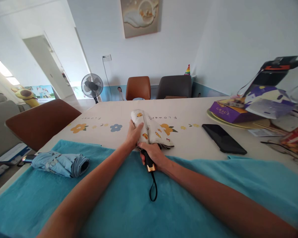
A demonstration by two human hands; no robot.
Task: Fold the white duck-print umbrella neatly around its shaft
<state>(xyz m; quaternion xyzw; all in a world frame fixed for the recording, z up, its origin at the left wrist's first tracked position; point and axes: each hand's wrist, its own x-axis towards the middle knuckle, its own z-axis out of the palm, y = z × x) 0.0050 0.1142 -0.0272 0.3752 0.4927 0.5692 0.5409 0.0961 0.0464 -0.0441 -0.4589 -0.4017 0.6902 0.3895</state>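
A folding umbrella [152,129] with white cloth and small printed figures is held over the table, its canopy partly wrapped and one flap hanging out to the right. My left hand [134,134] is closed round the wrapped cloth, thumb on top. Lower down, my right hand [154,155] grips it where the cloth meets the black handle; a wrist loop [153,188] dangles from the handle's copper-coloured end. Off to the left, a rolled blue umbrella [61,164] lies on the teal towel [109,205].
The white table [114,109] has printed flowers. A black phone [223,138] lies to the right, near a purple box [228,111] and eyeglasses [278,146]. Brown chairs [138,87] stand at the far side and left. A fan [91,85] is behind.
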